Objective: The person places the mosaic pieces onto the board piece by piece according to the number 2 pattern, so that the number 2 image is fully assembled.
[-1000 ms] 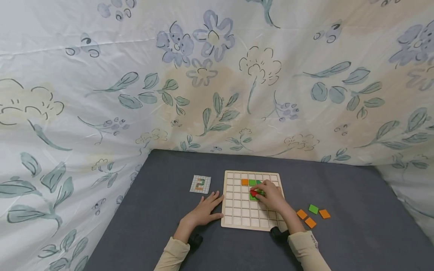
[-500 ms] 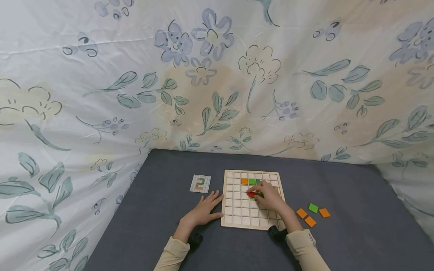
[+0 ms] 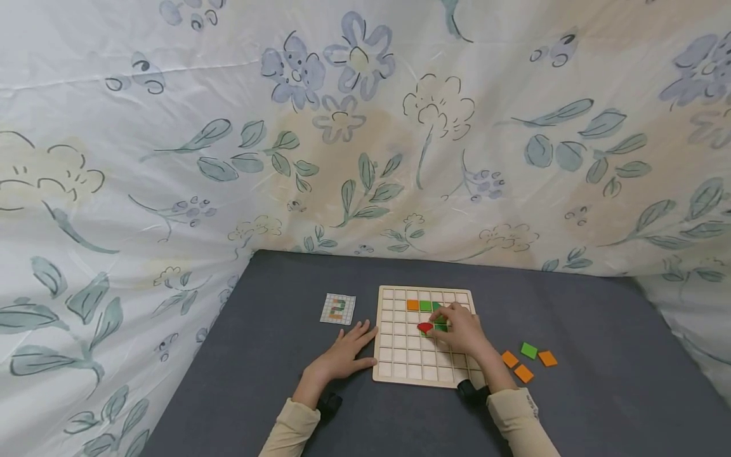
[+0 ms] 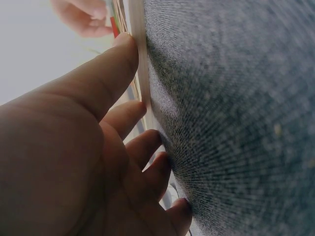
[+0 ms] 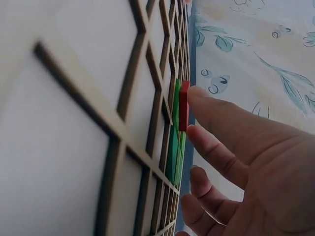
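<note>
My right hand (image 3: 464,330) is over the wooden grid board (image 3: 400,368), its thumb and a finger pinching a small red tile (image 3: 424,327). In the right wrist view the red tile (image 5: 184,105) stands just above light and dark green tiles (image 5: 173,155), with the thumb tip against its edge. An orange tile (image 3: 412,305) and a green tile (image 3: 425,306) lie in the board's upper cells; the hand partly hides a darker green tile beside them. My left hand (image 3: 339,355) lies spread on the table, thumb and fingertips at the board's left edge.
Right of the board lie loose tiles: a green one (image 3: 528,350) and several orange ones (image 3: 523,373). A small pattern card (image 3: 338,309) lies left of the board on the dark grey cloth (image 3: 274,304). Floral fabric (image 3: 365,190) hangs behind.
The red tile has shifted slightly left over the board, and more of it shows beyond the right hand's fingers. The left hand stays at the board's edge.
</note>
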### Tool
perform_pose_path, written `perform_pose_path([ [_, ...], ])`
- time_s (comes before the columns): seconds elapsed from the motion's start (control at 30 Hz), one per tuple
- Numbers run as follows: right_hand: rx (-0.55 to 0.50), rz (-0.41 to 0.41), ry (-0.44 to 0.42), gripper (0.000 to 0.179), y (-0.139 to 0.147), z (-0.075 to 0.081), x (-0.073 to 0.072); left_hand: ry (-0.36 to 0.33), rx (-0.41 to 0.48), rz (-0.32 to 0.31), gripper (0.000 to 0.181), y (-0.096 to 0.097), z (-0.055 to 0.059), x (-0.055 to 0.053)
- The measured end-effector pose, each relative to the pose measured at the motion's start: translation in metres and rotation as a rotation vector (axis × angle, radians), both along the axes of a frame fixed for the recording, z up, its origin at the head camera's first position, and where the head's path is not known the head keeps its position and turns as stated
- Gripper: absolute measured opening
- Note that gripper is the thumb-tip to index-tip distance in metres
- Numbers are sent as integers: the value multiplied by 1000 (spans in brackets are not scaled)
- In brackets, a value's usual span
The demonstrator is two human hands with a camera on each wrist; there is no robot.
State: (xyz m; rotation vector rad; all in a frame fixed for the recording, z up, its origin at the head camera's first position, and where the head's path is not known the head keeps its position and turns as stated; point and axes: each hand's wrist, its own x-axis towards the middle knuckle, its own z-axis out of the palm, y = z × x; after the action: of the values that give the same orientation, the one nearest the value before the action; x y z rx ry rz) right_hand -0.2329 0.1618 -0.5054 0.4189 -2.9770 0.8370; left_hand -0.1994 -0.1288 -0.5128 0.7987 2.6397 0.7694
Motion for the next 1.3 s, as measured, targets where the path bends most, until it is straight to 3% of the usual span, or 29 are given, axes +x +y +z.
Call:
perform_pose_path([
  [0.47,-11,-13,-8,18,-10,-3,-4,-11,8,11,67,0,3,1],
  [0.9,4,68,24,19,-20,0,-6,-8,-1,17,68,0,1,1],
  [1.3,26,70,10,17,-24,-1,-7,-10,-2,18,67,0,2,2],
])
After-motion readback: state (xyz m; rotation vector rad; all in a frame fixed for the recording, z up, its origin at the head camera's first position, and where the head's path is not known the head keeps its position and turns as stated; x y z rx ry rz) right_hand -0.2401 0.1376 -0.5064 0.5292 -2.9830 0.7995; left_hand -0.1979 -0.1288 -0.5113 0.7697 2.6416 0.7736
